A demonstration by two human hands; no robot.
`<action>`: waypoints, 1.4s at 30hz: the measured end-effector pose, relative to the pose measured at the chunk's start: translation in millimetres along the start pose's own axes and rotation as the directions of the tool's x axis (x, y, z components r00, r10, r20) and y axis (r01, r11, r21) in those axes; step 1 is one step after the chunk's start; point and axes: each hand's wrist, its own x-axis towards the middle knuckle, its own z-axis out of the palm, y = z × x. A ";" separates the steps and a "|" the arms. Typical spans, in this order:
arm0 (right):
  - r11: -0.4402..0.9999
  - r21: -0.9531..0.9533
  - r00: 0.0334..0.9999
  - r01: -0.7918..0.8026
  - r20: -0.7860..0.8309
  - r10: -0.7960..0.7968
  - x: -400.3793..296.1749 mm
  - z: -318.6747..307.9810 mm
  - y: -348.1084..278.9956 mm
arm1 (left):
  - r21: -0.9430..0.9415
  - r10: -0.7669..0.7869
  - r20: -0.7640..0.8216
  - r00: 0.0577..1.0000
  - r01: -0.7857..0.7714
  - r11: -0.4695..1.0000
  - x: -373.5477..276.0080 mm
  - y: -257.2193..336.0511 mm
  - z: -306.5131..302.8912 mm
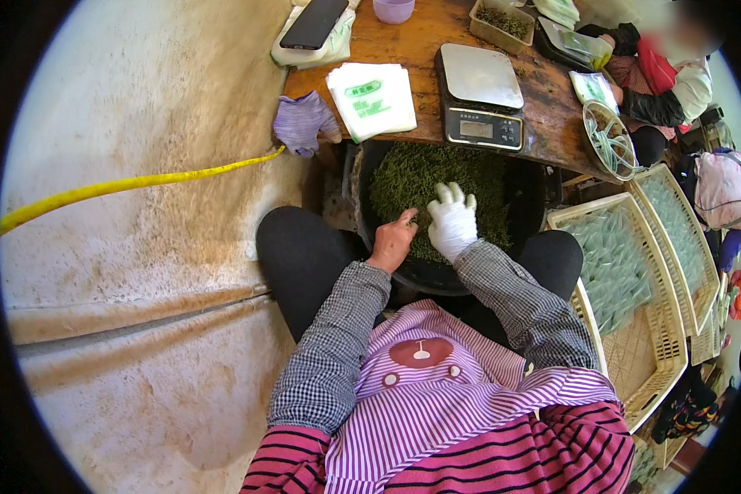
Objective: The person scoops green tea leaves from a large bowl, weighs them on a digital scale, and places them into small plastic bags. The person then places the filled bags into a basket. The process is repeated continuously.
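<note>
A black tub (pixel 534 197) stands between my knees, under the table's front edge. Inside it is a heap of small green peppercorn-like berries (pixel 401 176). My left hand (pixel 395 241), bare, is at the near left of the heap with its index finger stretched out; its other fingers are partly hidden, so whether it pinches any berries cannot be told. My right hand (pixel 452 223) wears a white glove and rests palm down on the berries, fingers apart. A digital scale (pixel 481 77) with a bare metal plate sits on the table beyond, beside a stack of printed plastic bags (pixel 373 102).
The wooden table (pixel 426 37) also holds a smartphone (pixel 315 23), a purple glove (pixel 305 122), a plastic box of berries (pixel 503 25) and a basket of ties (pixel 609 139). Crates (pixel 642 395) with filled bags (pixel 611 265) stand right. A yellow hose (pixel 142 182) crosses left. A person (pixel 661 92) sits far right.
</note>
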 end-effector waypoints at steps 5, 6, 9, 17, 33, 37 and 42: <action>0.938 0.258 0.972 -0.233 0.043 0.230 -2.9 -5.4 9.2 | -0.025 0.048 -0.117 0.992 -0.051 0.998 -1.4 -2.3 8.2; 0.859 0.395 0.946 -0.325 0.142 0.292 -2.6 -6.2 -1.3 | -0.030 0.060 -0.144 0.988 -0.065 0.997 -2.0 -1.1 6.7; 0.805 0.348 0.832 -0.480 0.472 0.292 5.5 29.4 7.1 | -0.059 0.097 -0.140 0.985 -0.106 0.993 0.3 1.8 0.7; -0.303 0.744 0.680 -0.596 0.668 0.302 1.8 45.9 61.5 | -0.011 -0.001 -0.167 0.986 -0.001 1.000 18.4 -11.9 -7.6; 0.239 0.801 0.833 -0.548 0.548 0.075 -15.1 205.6 -12.4 | -0.045 -0.048 -0.231 0.972 0.039 0.998 31.8 -10.7 4.3; -0.596 0.735 0.768 -0.323 0.572 0.289 -20.4 97.1 -7.7 | -0.092 -0.161 -0.097 0.982 0.153 0.984 23.5 -13.5 -0.1; -0.571 0.808 0.903 -0.146 0.345 0.257 -11.6 8.0 6.9 | -0.066 -0.074 -0.184 0.980 0.063 0.996 22.1 -17.5 7.7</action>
